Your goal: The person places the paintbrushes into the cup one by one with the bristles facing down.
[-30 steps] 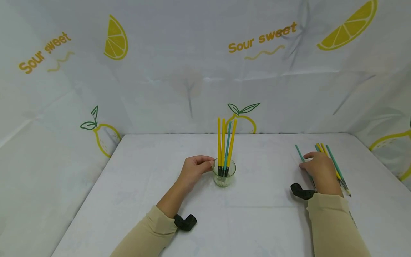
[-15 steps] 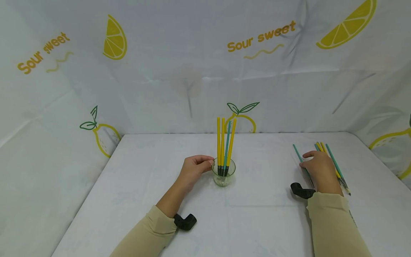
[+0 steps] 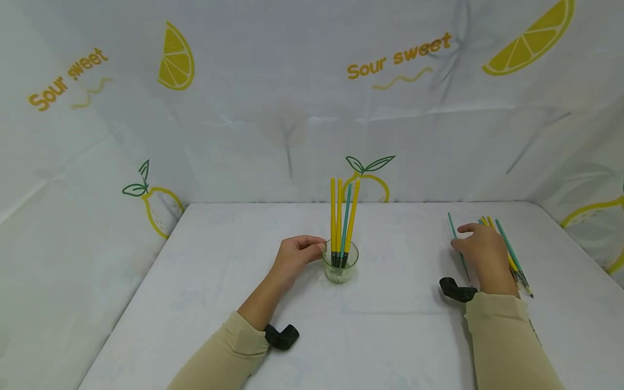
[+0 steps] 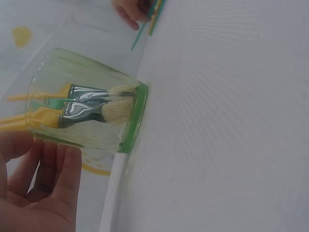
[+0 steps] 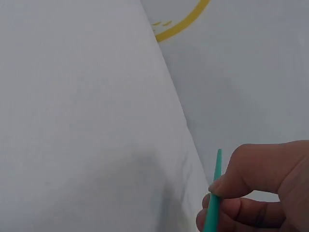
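A clear greenish glass (image 3: 339, 277) stands upright near the middle of the table, several paintbrushes (image 3: 338, 216) with yellow or teal handles in it, bristles down. At its left rim my left hand (image 3: 294, 257) pinches the glass between thumb and fingers. In the left wrist view the brushes' bristles (image 4: 117, 111) show near the glass bottom. Over on the right, my right hand (image 3: 481, 253) pinches a teal paintbrush (image 3: 453, 225) between thumb and fingers, its handle end pointing away from me. The right wrist view shows only part of that teal handle (image 5: 212, 217).
More yellow and teal brushes (image 3: 509, 249) lie in a loose group just right of my right hand. A white cloth covers the table (image 3: 390, 346). A lemon-printed sheet (image 3: 234, 108) hangs behind it and at the sides.
The right hand has shifted slightly left, and the teal brush has come away from the group, its lower end raised a little. The left hand and glass stay put.
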Tool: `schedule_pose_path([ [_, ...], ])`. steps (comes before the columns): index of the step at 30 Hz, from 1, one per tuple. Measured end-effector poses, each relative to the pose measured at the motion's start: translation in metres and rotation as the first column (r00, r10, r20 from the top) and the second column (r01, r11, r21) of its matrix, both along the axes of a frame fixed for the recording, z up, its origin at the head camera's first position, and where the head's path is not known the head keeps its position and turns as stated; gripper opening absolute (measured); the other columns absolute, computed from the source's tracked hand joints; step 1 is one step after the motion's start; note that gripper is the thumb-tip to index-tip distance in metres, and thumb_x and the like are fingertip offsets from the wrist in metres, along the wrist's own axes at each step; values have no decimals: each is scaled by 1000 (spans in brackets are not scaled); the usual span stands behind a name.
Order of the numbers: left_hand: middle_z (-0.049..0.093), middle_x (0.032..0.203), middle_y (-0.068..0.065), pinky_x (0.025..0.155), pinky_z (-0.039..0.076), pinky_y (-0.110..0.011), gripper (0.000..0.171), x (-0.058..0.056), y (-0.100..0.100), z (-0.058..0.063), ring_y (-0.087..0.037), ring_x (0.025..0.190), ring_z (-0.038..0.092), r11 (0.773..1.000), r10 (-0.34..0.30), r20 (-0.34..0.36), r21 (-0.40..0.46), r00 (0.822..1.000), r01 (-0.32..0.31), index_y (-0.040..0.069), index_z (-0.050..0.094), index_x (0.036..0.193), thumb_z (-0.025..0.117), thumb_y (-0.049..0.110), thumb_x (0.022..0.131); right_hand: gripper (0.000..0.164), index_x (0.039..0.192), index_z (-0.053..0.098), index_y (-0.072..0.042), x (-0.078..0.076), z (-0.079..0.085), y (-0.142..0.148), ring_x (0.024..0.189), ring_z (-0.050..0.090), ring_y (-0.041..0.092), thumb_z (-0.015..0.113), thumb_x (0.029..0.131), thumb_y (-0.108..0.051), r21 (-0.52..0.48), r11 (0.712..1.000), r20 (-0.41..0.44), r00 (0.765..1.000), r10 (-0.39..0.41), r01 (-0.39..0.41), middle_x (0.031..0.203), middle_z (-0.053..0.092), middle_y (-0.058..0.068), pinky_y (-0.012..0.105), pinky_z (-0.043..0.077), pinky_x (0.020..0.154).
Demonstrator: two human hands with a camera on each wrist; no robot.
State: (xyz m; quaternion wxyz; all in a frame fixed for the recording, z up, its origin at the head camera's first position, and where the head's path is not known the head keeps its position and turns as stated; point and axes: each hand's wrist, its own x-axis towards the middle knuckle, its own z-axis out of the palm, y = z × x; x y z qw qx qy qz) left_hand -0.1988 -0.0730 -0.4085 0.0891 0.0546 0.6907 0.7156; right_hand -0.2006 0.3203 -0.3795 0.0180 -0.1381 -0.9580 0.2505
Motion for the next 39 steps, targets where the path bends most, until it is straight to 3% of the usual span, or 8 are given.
schedule_pose_path([
  [6,70,103,-9,87,59,-32,21,0,0,0,-17,92,70,1000,1,1,0,1000,-1,-4,71,108,67,9,92,56,137,50,4,1,15,-19,82,65,34,61,88,-20,-71,996,-107,993,53,-61,110,66,28,29,49,55],
  [14,70,105,-10,87,59,-32,21,0,0,0,-16,92,70,1000,4,1,-4,1000,-4,-3,71,108,67,10,92,57,144,48,-4,9,40,-54,93,62,33,57,90,-18,-165,980,-237,969,73,-115,107,67,20,28,47,63],
  [17,70,105,-10,88,59,-32,21,0,0,0,-16,92,70,1000,3,1,-1,1000,-3,-3,71,108,67,10,92,54,143,49,-6,13,50,-69,84,68,16,60,93,-22,-210,967,-284,955,81,-144,107,69,19,25,50,64],
  [21,70,104,-9,88,59,-32,21,0,0,0,-15,92,70,1000,2,-4,2,1000,-2,-3,71,108,67,10,92,44,134,55,-7,19,62,-84,69,67,-3,62,94,-24,-304,931,-369,926,79,-201,98,74,11,18,56,64],
  [25,70,103,-9,88,59,-33,21,-1,0,-1,-15,92,70,1000,0,-9,2,1000,0,-3,71,108,67,10,92,30,124,59,-12,26,73,-96,74,70,1,57,97,-25,-379,890,-441,895,67,-253,89,76,-9,20,58,66],
  [28,70,103,-9,88,59,-33,21,-1,0,-1,-16,92,70,1000,0,-9,5,1000,0,-4,71,108,66,9,92,24,118,60,-14,30,77,-105,76,69,4,56,98,-25,-384,876,-493,867,73,-292,87,74,-18,19,58,66],
  [35,70,104,-10,88,59,-33,21,0,0,1,-17,93,70,1000,-7,-14,7,1000,7,-4,71,108,66,10,93,24,110,61,-8,35,76,-134,71,71,9,71,91,-20,-416,802,-626,775,90,-429,86,72,-6,22,59,64],
  [39,70,104,-10,88,59,-32,22,1,0,1,-15,92,70,1000,-6,-12,1,1000,6,-4,71,108,66,11,93,27,112,62,-4,36,69,-148,71,71,8,72,90,-17,-426,768,-638,761,119,-478,88,70,3,22,59,65],
])
